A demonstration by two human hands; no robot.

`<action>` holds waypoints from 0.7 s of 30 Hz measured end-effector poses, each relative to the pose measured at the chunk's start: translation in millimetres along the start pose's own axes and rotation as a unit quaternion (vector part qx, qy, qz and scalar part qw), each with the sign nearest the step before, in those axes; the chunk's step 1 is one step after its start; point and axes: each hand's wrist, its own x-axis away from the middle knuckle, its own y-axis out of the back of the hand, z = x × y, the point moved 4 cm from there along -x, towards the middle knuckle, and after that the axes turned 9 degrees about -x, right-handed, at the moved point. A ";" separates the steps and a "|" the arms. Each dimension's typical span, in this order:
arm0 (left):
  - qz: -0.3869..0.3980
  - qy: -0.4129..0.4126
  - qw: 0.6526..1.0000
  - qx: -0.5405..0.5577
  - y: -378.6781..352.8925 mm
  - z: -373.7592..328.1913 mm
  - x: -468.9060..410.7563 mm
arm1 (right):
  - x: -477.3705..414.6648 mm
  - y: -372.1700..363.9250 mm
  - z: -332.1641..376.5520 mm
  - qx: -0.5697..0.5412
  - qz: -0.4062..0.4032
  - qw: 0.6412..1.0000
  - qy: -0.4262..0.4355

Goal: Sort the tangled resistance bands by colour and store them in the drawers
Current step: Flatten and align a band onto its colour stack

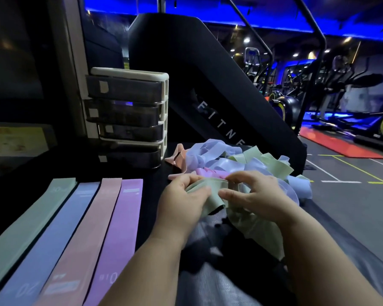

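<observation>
A tangled heap of bands (234, 161) in blue, green, pink and purple lies on the dark surface in the middle. My left hand (181, 199) and my right hand (257, 195) both grip a pale green band (215, 195) at the heap's near edge, fingers curled round it. To the left four bands lie flat side by side: green (29, 219), blue (53, 239), pink (89, 235) and purple (117, 230). A small drawer unit (128, 115) with several dark translucent drawers stands behind them, all pushed in.
A big black fitness machine (199, 85) rises right behind the heap and the drawers. A pillar edge (69, 69) stands to the left of the drawers. On the right the surface drops to a grey gym floor (349, 195) with painted lines.
</observation>
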 end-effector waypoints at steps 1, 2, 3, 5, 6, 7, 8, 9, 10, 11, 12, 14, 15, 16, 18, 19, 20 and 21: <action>0.002 0.003 1.000 0.009 -0.3 -0.1 0.6 | -0.4 -0.1 -0.9 0.014 -0.009 1.000 0.006; 0.003 0.004 1.000 0.018 -0.3 -0.6 1.0 | -0.5 0.0 -0.8 0.014 -0.019 1.000 0.015; 0.001 0.010 0.999 0.031 -0.2 -0.9 0.9 | -1.0 0.5 0.2 -0.004 -0.031 0.999 0.024; -0.010 0.022 0.998 0.054 0.4 -0.3 -0.6 | -1.1 2.4 5.0 -0.080 -0.058 0.994 0.046; -0.018 0.023 0.998 0.059 0.8 0.3 -1.6 | -0.5 3.4 8.3 -0.128 -0.065 0.988 0.053; -0.028 0.025 0.997 0.061 0.8 1.5 -2.2 | 0.3 4.3 10.7 -0.179 -0.068 0.980 0.055; -0.037 0.028 0.997 0.067 0.7 3.3 -2.9 | 1.3 4.9 13.0 -0.222 -0.068 0.971 0.054; -0.041 0.034 0.995 0.081 -0.4 3.7 -2.5 | 2.0 5.0 13.7 -0.249 -0.066 0.965 0.054; -0.036 0.045 0.993 0.107 -2.6 4.8 -2.2 | 2.4 5.0 15.5 -0.268 -0.060 0.960 0.056; -0.024 0.060 0.987 0.144 -5.3 4.7 -1.1 | 2.6 3.4 17.6 -0.288 -0.052 0.954 0.057; -0.005 0.076 0.979 0.189 -8.3 3.9 0.5 | 3.2 1.0 19.9 -0.311 -0.043 0.948 0.053; 0.046 0.102 0.963 0.246 -13.8 1.3 3.2 | 2.4 -4.7 22.4 -0.337 -0.041 0.940 0.046; 0.075 0.105 0.959 0.253 -15.5 0.6 4.8 | 1.8 -7.5 23.0 -0.328 -0.047 0.942 0.047; 0.103 0.099 0.956 0.255 -17.2 -0.8 6.1 | 1.6 -10.2 23.4 -0.316 -0.054 0.946 0.048; 0.143 0.071 0.952 0.262 -18.9 -5.6 8.3 | 0.4 -15.6 24.1 -0.315 -0.059 0.946 0.049; 0.146 0.057 0.953 0.261 -19.5 -7.7 8.9 | -0.1 -17.4 24.7 -0.318 -0.061 0.945 0.045; 0.133 0.049 0.957 0.253 -19.6 -6.1 6.9 | -0.5 -18.4 25.7 -0.321 -0.064 0.944 0.039; 0.110 0.047 0.963 0.242 -19.0 -4.0 4.7 | -0.6 -19.1 25.5 -0.323 -0.067 0.944 0.033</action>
